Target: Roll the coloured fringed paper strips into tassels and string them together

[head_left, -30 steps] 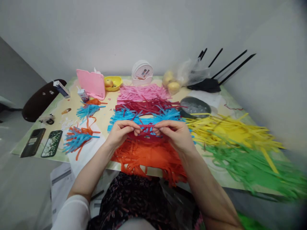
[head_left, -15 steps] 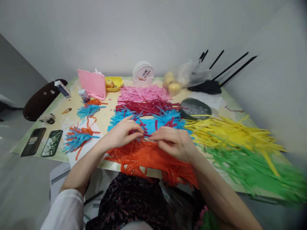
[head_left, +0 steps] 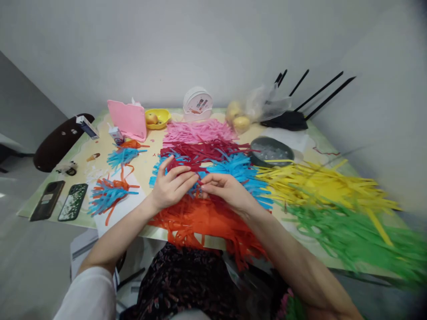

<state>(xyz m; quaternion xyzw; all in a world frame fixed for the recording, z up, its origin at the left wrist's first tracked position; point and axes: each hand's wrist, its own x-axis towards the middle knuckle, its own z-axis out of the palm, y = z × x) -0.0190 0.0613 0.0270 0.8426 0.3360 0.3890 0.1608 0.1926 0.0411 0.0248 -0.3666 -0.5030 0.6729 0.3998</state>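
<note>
Our right hand (head_left: 225, 189) pinches a crimson strip (head_left: 200, 182); our left hand (head_left: 173, 184) is spread.
The strip's visible bit points leftward between the two, its full long axis hidden; our left fans wider than half a second ago, over blue fringe (head_left: 230, 166), beyond orange fringe (head_left: 207, 220).

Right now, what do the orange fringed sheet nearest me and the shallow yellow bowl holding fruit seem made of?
Orange fringed sheet: matte, probably crepe paper or thin nonwoven fabric; its strips look limp and tangled. Shallow yellow bowl: likely smooth moulded plastic, given its even colour and thin rim.
</note>
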